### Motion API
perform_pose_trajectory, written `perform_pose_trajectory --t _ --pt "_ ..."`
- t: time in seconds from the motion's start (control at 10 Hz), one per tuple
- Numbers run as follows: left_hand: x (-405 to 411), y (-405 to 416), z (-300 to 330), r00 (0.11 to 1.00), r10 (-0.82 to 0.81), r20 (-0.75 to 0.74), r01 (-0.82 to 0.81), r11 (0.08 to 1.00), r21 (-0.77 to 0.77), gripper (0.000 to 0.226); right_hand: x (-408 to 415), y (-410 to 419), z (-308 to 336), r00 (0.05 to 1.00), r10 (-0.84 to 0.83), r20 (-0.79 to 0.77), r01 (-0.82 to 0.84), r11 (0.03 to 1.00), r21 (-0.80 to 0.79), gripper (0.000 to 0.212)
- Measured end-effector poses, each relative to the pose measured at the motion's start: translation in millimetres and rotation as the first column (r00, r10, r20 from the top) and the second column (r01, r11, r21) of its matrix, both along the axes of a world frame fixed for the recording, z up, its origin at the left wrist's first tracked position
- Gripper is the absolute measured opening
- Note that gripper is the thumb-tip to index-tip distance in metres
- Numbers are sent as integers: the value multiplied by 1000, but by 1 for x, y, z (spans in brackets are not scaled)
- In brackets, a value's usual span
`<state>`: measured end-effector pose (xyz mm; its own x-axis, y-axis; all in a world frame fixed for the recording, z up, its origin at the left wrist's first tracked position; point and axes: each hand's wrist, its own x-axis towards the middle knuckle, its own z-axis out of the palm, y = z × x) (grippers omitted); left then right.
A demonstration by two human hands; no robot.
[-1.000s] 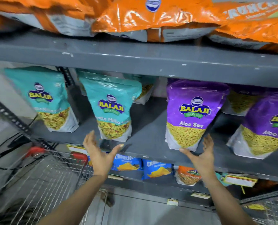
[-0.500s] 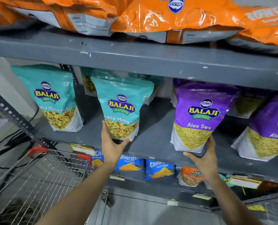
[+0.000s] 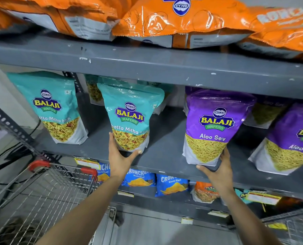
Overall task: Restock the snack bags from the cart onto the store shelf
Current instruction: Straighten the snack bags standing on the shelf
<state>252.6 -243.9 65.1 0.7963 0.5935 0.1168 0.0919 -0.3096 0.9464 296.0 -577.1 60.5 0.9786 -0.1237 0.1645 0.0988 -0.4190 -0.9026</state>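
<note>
A teal Khatta Mitha bag (image 3: 129, 110) stands upright on the grey middle shelf (image 3: 165, 156). My left hand (image 3: 119, 156) cups its bottom edge, thumb on the right and fingers up the left side. To its right stands a purple Aloo Sev bag (image 3: 214, 124), with my right hand (image 3: 218, 170) under its lower right corner, thumb beneath the bottom and fingers up the side. The wire cart (image 3: 41, 195) with red handle caps sits at lower left.
Another teal bag (image 3: 53, 106) stands at the left and another purple bag (image 3: 288, 138) at the right, with more behind. Orange bags (image 3: 182, 20) lie on the top shelf. Blue bags (image 3: 140, 179) fill the lower shelf. A second wire basket (image 3: 292, 227) is at lower right.
Both hands rose from open, just below the shelf edge, and closed around the bottoms of the teal and purple bags. The view moved closer to the shelf.
</note>
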Motion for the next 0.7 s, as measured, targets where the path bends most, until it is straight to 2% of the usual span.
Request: perform_pose_trajectory --t 0.3,0.5,0.7 --pt "2 -9 2 999 40 5 -40 999 9 115 9 -4 2 998 5 -59 -1 997 80 115" --pt "1 -10 2 999 51 -12 -50 998 26 114 9 -3 -1 997 -34 -67 38 997 70 104" --pt "-13 -19 6 996 81 27 -81 997 6 117 0 -2 6 996 -72 -55 76 995 71 108"
